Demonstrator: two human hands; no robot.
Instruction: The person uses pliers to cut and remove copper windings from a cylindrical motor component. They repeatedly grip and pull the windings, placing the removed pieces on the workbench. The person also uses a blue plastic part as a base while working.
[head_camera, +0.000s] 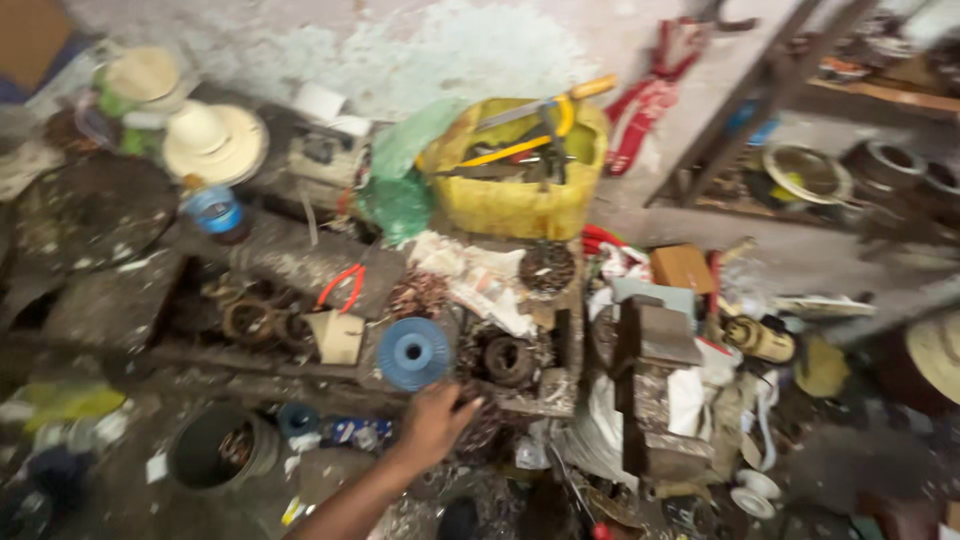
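Clearly, only one hand (432, 420) showed, and which it was could not be told; it reached into the scrap heap, fingers curled, though blur hid whether it gripped anything. It lay just below the blue spool (413, 353), beside a rusty ring (508, 360). Sharp metal might have cut it, and the loose pile could have slid under a nudge.

Stained pale wall (420, 50) behind; metal shelving (800, 100) stands at right.
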